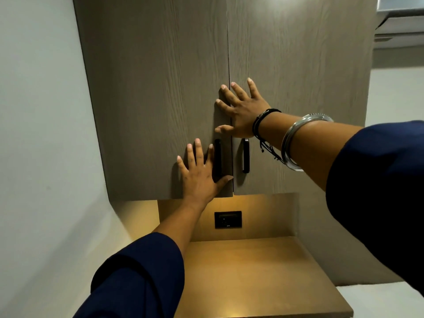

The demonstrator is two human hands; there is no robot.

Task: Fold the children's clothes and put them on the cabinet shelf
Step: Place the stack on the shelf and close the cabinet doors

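Note:
A grey-brown wooden wall cabinet (160, 88) fills the upper view, both doors closed. My left hand (199, 175) lies flat with fingers spread on the left door, beside its black handle (217, 158). My right hand (241, 109) presses flat across the seam between the doors, above the right door's black handle (246, 155). Neither hand holds anything. No clothes are in view, and the shelf is hidden behind the doors.
Below the cabinet is a lit wooden counter (252, 271) with a black socket plate (227, 219) on the back panel. A white wall (41, 134) stands to the left. An air conditioner (399, 26) hangs at the top right.

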